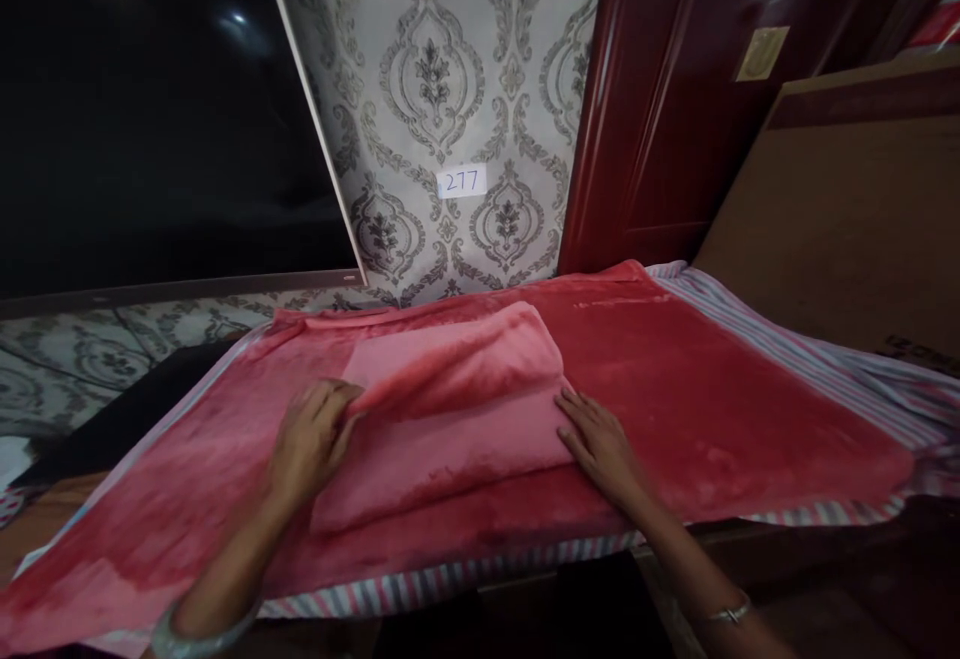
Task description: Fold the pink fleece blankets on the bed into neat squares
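- The big red blanket (750, 409) is lying spread out across the lower half of the frame, mostly flat. Nobody is folding this one.
- The striped sheet (405, 594) is lying under the blanket and is peeking out along the bottom and right edges.
- The pink cloth (465, 444) is resting on the blanket, in the middle of the frame. It is looking partly folded: the layers are stacking up in the middle. The bottom part is lying fairly flat.
- The top flap (465, 359) of the pink cloth is standing up a bit and slanting, just above the middle of the frame. It is not lying flat yet, so I am guessing this fold is only part done, and smoothing is left too.
- The left hand (311, 434), left of the middle, is curling its fingers and pinching the flap's edge.
- The right hand (600, 439), right of the middle, is resting open on the cloth's right edge, with its fingers a little apart. It is touching the cloth but not gripping it.
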Tool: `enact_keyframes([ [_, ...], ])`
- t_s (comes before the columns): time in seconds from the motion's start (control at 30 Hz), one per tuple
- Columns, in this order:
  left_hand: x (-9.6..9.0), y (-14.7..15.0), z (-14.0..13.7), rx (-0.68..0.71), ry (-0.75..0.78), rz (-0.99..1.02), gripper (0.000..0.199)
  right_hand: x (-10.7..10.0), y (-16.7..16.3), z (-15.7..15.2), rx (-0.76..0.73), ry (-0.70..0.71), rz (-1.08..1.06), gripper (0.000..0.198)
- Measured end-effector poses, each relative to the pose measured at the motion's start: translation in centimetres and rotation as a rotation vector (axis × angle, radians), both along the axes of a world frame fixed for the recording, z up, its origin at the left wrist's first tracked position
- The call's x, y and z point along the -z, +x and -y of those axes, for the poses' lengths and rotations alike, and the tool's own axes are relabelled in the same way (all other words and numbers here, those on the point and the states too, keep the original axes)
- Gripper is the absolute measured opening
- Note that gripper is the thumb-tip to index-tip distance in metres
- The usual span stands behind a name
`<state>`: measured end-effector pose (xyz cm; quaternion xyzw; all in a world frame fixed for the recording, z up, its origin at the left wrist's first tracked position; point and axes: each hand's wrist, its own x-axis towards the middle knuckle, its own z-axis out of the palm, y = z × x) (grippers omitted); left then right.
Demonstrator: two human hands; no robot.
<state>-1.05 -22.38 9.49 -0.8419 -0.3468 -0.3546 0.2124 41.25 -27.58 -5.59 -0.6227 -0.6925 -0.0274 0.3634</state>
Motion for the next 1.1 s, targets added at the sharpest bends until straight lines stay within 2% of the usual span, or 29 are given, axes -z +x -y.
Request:
enact_keyframes([
  [0.1,2.8,-1.1,2.5,0.002,0.061,-0.041,0.017,-0.4,-0.3,0.5,0.015,0.102,-0.078,0.045],
  [0.2,5.2,-2.2,3.7,-0.043,0.049,-0.04,0.023,-1.0,-0.7,1.1,0.012,0.182,-0.16,0.043],
  [0.33,6.8,-2.9,3.9,-0.08,-0.044,-0.048,0.04,-2.2,-1.0,1.6,0.094,0.185,-0.253,0.04],
  [0.43,7.2,-3.1,3.9,-0.076,-0.109,-0.043,0.043,-2.9,-1.0,2.3,0.16,0.12,-0.35,0.04],
  [0.5,7.5,-3.2,3.9,-0.088,-0.13,-0.017,0.042,-3.4,-0.9,2.9,0.168,0.043,-0.484,0.048],
  [0.67,8.3,-4.0,3.7,-0.134,-0.253,0.055,0.049,-5.2,-0.2,3.3,0.035,-0.301,-1.047,0.086],
  [0.73,8.5,-4.2,3.4,-0.157,-0.324,0.081,0.057,-6.3,0.2,2.7,-0.004,-0.419,-1.175,0.091],
  [0.83,8.4,-4.0,3.0,-0.176,-0.424,0.151,0.068,-8.1,0.7,1.5,-0.049,-0.533,-1.21,0.086],
  [0.93,7.9,-3.4,3.3,-0.162,-0.503,0.268,0.068,-9.1,0.9,0.5,-0.062,-0.577,-1.152,0.083],
  [1.1,6.8,-2.4,4.6,-0.165,-0.726,0.494,0.072,-8.4,1.2,-0.5,-0.136,-0.466,-0.966,0.079],
])
